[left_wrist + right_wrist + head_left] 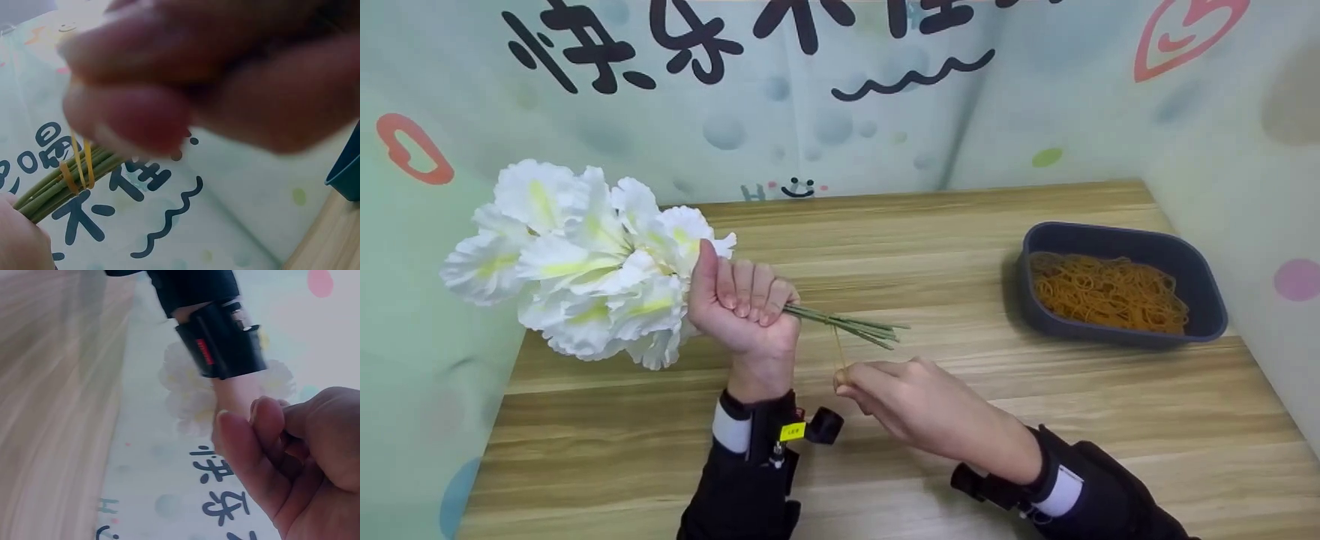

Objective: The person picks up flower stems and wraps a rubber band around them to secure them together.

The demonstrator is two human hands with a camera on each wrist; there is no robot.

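My left hand (750, 307) grips a bunch of green stems (859, 327) below large white artificial flowers (592, 262) with yellow-green centres. The stem ends stick out to the right of the fist. A yellow rubber band (83, 163) loops around the stems, as the left wrist view shows, and one stretch of it is pulled away from them. Below the stem ends in the head view, my right hand (919, 405) pinches that stretched part between thumb and fingers. In the right wrist view the right fingertips (239, 436) hide the band.
A dark blue plastic bin (1125, 334) holding a heap of yellow rubber bands (1110, 292) stands at the right on the wooden table (885, 232). Behind and at both sides hangs a printed pale green cloth (885, 135).
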